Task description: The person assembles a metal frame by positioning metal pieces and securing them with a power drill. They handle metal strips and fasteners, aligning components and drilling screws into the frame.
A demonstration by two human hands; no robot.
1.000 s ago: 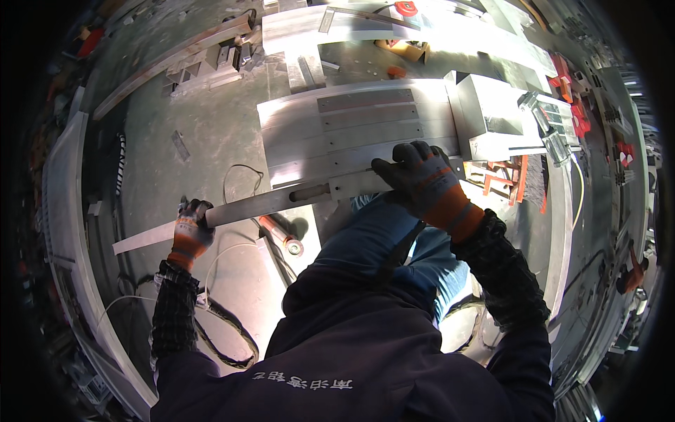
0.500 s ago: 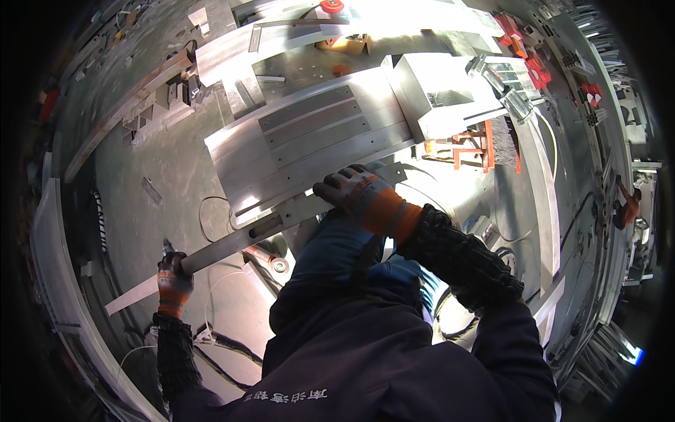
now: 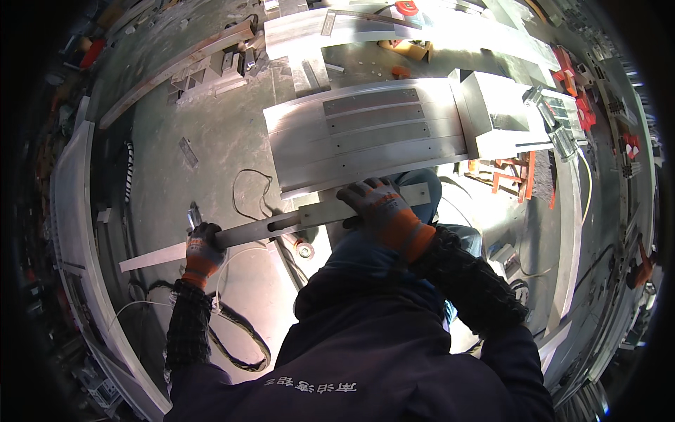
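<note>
A long, flat silver metal bar (image 3: 246, 235) with an elongated slot lies across my lap, its left end reaching out over the floor. Gloved in orange and grey, my left hand (image 3: 202, 252) is wrapped round it left of the slot. A small shiny metal piece (image 3: 193, 217) sticks up beside those fingers; what it belongs to is hidden. My right hand (image 3: 383, 212), in a matching glove, grips the bar's wider right part from above, fingers over its far edge. Beyond the bar stands a broad silver metal panel (image 3: 373, 144) with darker drilled plates on it.
A boxy metal section (image 3: 485, 105) adjoins the panel's right end, with a clamp-like fixture (image 3: 552, 123) beside it. Orange-red metal frames (image 3: 517, 176) stand at right. A red cylindrical tool (image 3: 302, 248) lies below the bar, and a black hose (image 3: 246, 352) loops near my left arm.
The view has shifted, so the surroundings appear farther right. The bar has come away from the panel's near edge toward my body, and my knee now shows between them. Both hands keep their hold.
</note>
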